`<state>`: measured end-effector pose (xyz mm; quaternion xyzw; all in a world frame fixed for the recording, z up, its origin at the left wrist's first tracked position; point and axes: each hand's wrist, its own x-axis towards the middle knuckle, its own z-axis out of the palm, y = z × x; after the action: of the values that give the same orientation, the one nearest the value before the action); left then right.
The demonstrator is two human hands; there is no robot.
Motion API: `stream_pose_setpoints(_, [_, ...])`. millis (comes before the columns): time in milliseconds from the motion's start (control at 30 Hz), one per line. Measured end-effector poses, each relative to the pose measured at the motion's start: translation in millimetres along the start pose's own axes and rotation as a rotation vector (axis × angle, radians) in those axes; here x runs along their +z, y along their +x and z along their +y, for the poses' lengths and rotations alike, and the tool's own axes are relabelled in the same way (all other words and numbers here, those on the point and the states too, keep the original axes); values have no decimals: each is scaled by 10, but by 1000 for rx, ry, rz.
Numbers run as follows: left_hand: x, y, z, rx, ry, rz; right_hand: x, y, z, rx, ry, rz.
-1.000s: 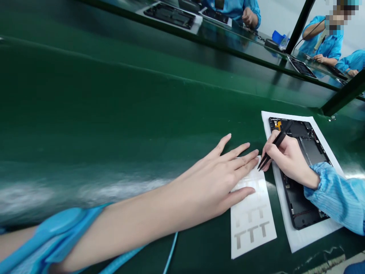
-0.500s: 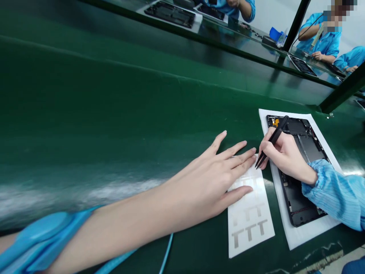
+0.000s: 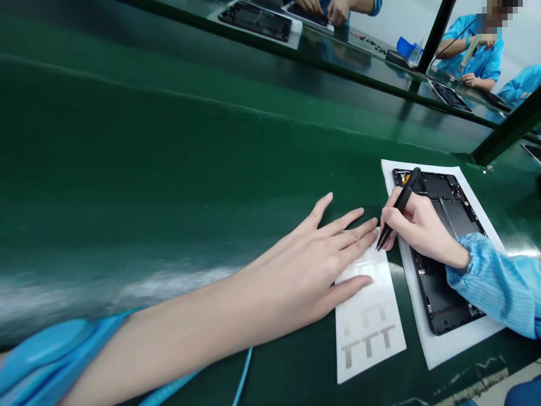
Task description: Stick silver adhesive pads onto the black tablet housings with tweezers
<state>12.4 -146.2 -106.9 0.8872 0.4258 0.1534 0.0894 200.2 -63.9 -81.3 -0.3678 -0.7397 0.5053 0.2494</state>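
My left hand (image 3: 325, 262) lies with fingers spread over the upper part of a white sticker sheet (image 3: 359, 369). Several grey T-shaped stickers (image 3: 368, 345) show along the sheet's lower part; my palm and fingers cover some of its top. Pinched in my right hand (image 3: 418, 225) is a pair of black tweezers (image 3: 399, 206), tips pointing down at the sheet's upper right edge, close to my left fingertips. Whether the tips hold a sticker I cannot tell. Beneath my right hand and sleeve, an opened black tablet housing (image 3: 448, 321) rests on a white pad (image 3: 431, 352).
A raised glass shelf (image 3: 321, 62) runs along the back, bearing another tablet housing (image 3: 256, 22) and a blue container (image 3: 406, 48). Its dark green post (image 3: 507, 127) stands at the right. Beyond it sit co-workers in blue (image 3: 486, 62). A blue cord (image 3: 244, 375) hangs below my left forearm.
My hands hold nearly the same pose; the tweezer tips have shifted slightly left. Behind the shelf, a co-worker's two hands have come down onto a tablet housing.
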Motion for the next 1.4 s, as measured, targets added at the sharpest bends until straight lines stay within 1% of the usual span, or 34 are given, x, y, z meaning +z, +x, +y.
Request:
stream_pose_setpoints(133, [14,-1,-7,41,37,12,-34,12,-35,4,14,-84])
stream_pose_setpoints(267, [17,7,-1,56,73,27,-61,25,-43,6,22,-130])
stream_pose_setpoints(433, [-4,26,-19,51,41,15,-52,69,-36,-12,55,-130])
stream_pose_setpoints(533, [4,-2,-81,75,36,21,-98,-10,-159,-3,149,-83])
stream_pose_setpoints(600, [25,-37,-126,87,54,24,-158,-185,-276,3,212,-24])
stream_pose_setpoints(700, [56,-78,-116,142,74,102,-202,-643,-355,-10,245,134])
stream_pose_setpoints(800, [47,-64,75,279,35,227,-104,-1162,-226,-8,243,380])
stream_pose_setpoints(833, [33,-43,171,330,4,233,-45,-1303,-157,-1,245,495])
stream_pose_setpoints(900, [-3,18,363,419,-73,185,92,-1504,-30,-4,244,726])
stream_pose_setpoints(933, [-19,51,442,448,-105,148,162,-1561,15,-11,234,815])
stream_pose_setpoints(1000, [-36,107,536,472,-148,81,285,-1607,63,-17,184,936])
stream_pose_setpoints(1100, [-22,146,532,471,-205,42,396,-1582,57,25,84,1012])
stream_pose_setpoints(1200, [10,149,477,455,-279,23,430,-1555,25,71,43,1019])
stream_pose_setpoints(1267, [35,143,471,430,-328,33,435,-1550,5,75,44,1017])
stream_pose_setpoints(1400, [90,118,515,372,-402,104,460,-1541,-17,72,50,1017])
